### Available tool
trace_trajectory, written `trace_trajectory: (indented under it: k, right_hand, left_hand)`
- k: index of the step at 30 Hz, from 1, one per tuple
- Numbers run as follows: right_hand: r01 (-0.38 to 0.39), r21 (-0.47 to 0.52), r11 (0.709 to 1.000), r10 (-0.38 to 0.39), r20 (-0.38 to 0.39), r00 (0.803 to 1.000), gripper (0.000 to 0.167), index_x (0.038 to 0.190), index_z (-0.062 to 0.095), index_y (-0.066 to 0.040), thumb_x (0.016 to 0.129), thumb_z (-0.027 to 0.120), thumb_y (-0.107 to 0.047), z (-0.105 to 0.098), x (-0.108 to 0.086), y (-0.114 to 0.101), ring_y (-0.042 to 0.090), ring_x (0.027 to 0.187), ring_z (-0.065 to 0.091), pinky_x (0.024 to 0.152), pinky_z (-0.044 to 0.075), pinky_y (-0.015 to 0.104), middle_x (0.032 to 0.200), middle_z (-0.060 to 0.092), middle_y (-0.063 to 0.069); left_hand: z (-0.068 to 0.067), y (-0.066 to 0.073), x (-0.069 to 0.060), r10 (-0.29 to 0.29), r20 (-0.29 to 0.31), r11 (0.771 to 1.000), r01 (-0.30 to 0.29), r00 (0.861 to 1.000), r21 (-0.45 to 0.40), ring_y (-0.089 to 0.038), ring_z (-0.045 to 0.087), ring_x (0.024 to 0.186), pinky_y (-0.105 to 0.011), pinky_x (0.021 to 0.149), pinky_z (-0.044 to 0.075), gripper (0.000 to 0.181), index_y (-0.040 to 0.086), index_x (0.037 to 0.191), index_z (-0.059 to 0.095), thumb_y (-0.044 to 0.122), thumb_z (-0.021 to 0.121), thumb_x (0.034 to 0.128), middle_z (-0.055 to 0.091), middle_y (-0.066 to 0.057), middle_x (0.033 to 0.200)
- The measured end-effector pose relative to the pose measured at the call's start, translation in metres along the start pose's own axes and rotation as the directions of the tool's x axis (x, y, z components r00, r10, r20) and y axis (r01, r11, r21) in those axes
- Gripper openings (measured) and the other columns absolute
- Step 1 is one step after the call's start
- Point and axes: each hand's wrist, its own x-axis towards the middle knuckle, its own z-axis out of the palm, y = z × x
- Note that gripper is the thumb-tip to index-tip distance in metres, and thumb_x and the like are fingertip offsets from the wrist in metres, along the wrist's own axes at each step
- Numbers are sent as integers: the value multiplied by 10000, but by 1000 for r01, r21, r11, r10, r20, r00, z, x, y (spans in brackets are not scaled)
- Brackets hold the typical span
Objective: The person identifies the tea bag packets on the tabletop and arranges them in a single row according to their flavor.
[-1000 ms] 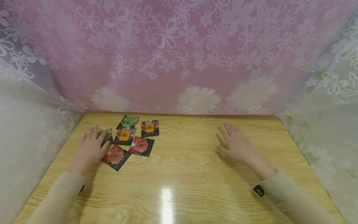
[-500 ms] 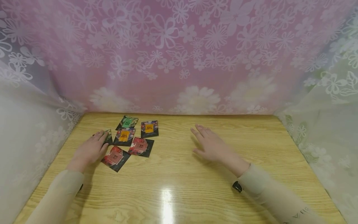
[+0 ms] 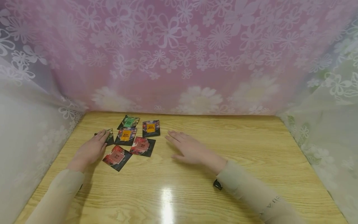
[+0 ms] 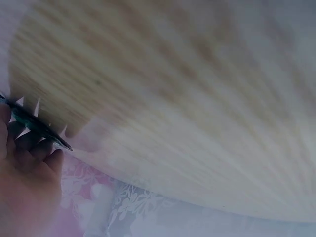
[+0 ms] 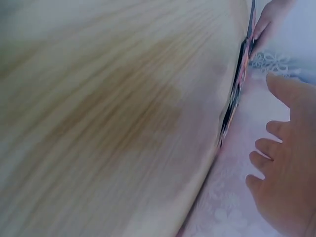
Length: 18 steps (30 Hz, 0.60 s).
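Left hand point(image 3: 90, 151) lies across the leftmost packet point(image 3: 111, 139), can't tell if that grip is closed; right hand point(image 3: 191, 150) is over the worktop point(image 3: 126, 199), fingers loose, holding nothing, near five more packets point(image 3: 125, 136).

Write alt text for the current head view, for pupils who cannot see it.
A person's left hand touches a partly hidden packet on a wooden table. Five more packets, marked green, orange or red, lie close by, with the right hand just to their right. Pink floral fabric hangs behind.
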Motion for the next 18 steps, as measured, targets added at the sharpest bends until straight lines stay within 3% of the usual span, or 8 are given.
trace_trajectory:
  k: [7,18]
  right_hand:
    - [63,12,998,-63,37,997,770,1707,230,-109,1099,541,-464,8,28,-17,303,1652,241,1374,189,476,1784,211,103]
    - [129,-63,990,-123,91,988,722,1711,241,-173,1110,525,-454,17,73,-38,201,1660,220,1384,143,389,1787,219,18]
  left_hand:
    - [1,0,-2,4,-19,1000,-4,1000,2,-564,327,1524,-681,1244,336,589,-103,1614,314,141,482,1105,280,-382,1660]
    - [5,-5,-1,3,-24,1000,-4,1000,-9,-568,341,1515,-691,1222,364,603,-89,1627,300,163,479,1109,277,-380,1664]
